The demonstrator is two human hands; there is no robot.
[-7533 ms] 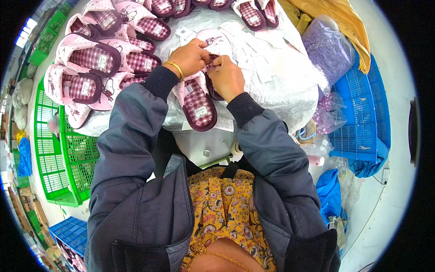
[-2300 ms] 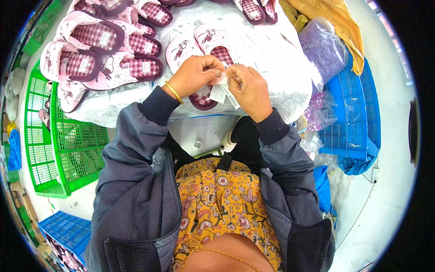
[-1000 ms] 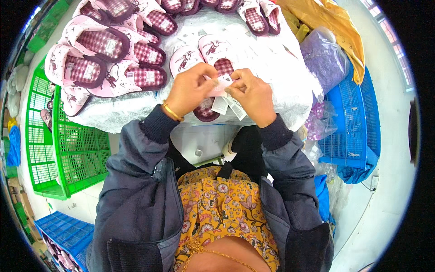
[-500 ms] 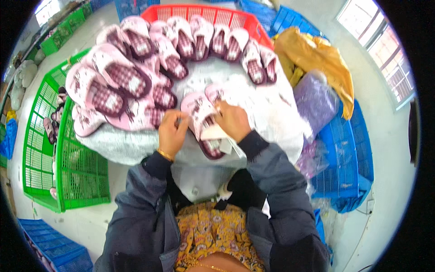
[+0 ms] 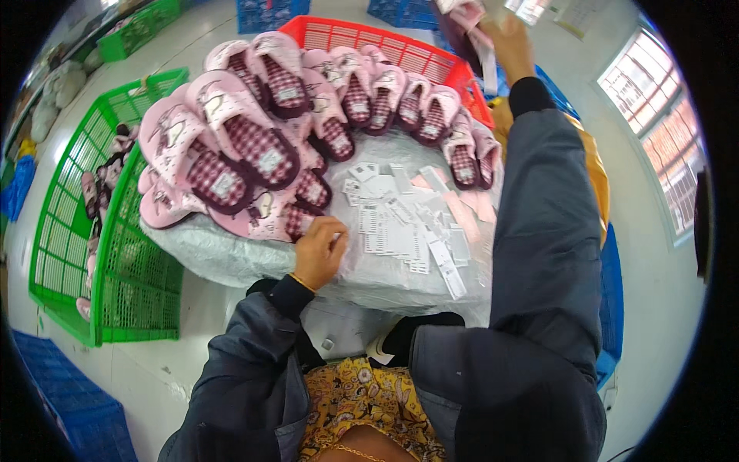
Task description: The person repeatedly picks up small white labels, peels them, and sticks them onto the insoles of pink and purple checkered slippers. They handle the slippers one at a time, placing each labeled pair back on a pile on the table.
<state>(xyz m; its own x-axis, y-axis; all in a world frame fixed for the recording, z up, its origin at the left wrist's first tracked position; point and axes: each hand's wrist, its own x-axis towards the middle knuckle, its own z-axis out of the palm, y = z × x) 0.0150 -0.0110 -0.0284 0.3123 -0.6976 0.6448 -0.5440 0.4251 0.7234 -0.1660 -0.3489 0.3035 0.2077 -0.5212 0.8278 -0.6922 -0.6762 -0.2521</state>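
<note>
My right hand [image 5: 509,45] is stretched far out to the upper right, its fingers closed on pink slippers [image 5: 462,14] with dark soles. A pale strip hangs from them. The slippers are partly cut off by the picture's edge. My left hand [image 5: 322,250] lies at the near side of the wrapped table, fingers curled in and nothing seen in them. It is beside a pink slipper with a checked insole [image 5: 269,219]. To its right, printed white tags [image 5: 389,231] are spread out, with several pink strips [image 5: 479,204] beyond them.
Pairs of pink slippers [image 5: 242,142] stand stacked along the table's left and far sides. A red crate [image 5: 369,37] is behind them. On the left is a green crate [image 5: 138,285] holding slippers, with a blue crate [image 5: 73,393] nearer. Yellow cloth [image 5: 596,177] hangs at the right.
My right hand has lifted slippers from the table's middle and carried them to the far upper right, uncovering the tags. My left hand has let go and sits a little lower and further right.
</note>
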